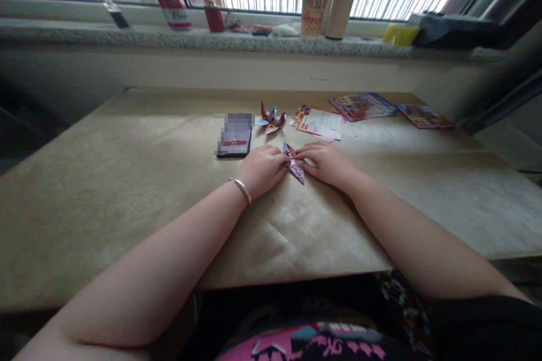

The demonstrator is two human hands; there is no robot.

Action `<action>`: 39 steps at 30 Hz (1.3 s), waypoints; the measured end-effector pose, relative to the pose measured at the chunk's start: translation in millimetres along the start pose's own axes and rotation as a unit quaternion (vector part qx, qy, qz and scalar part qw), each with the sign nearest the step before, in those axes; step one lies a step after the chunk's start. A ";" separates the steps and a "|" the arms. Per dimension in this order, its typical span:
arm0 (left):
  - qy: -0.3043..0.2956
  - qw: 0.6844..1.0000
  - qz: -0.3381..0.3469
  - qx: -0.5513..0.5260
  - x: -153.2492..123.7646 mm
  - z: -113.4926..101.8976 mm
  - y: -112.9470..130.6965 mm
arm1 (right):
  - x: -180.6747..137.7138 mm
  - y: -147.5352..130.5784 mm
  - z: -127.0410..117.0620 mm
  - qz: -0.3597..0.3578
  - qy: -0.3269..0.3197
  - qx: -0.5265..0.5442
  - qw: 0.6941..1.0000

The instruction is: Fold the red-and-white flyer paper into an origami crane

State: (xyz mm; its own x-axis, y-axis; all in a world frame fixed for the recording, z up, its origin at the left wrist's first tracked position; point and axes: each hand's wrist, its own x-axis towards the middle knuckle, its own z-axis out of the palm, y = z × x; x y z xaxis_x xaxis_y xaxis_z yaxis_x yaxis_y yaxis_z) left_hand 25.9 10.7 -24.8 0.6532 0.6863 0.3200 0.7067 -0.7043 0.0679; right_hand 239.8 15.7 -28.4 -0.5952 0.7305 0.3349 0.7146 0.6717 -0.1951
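Observation:
A small folded piece of colourful printed paper [293,163] lies on the brown paper-covered table [127,180]. My left hand [262,168], with a silver bracelet on the wrist, presses its curled fingers on the paper's left side. My right hand [325,161] pinches the paper's right side with fingers together. A finished folded paper figure [272,119] stands just beyond my hands. A dark phone [234,136] lies flat to the left of it.
Printed leaflets [320,122] and colourful sheets [363,106] lie at the back right of the table. The window sill [127,36] holds a red can [173,7], a small red bottle, a patterned cup [314,7] and a tall cylinder.

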 end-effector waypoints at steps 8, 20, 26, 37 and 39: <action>-0.015 1.000 0.015 0.013 -2.5 1.6 2.3 | -0.7 -3.0 0.2 0.029 0.002 0.012 0.999; -0.032 0.999 0.013 -0.005 -1.0 -4.9 1.9 | -0.7 4.0 0.0 0.033 0.000 0.009 0.999; -0.018 0.999 0.012 -0.034 -1.6 4.3 -0.5 | -2.1 4.4 -1.7 0.006 -0.005 0.013 1.000; 0.012 0.997 -0.071 -0.034 5.2 13.0 -8.7 | 2.6 5.5 10.9 0.047 0.022 0.035 0.998; 0.016 0.996 -0.082 -0.027 5.8 12.9 -8.8 | 4.9 4.3 12.5 0.058 0.028 0.038 0.997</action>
State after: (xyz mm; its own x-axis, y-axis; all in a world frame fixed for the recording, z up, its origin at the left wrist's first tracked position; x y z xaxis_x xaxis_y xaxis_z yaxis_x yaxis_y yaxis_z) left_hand 27.0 23.2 -35.7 0.5210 0.7874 0.3295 0.7867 -0.5927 0.1726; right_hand 235.3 23.8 -39.1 -0.4873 0.7976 0.3556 0.7466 0.5917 -0.3042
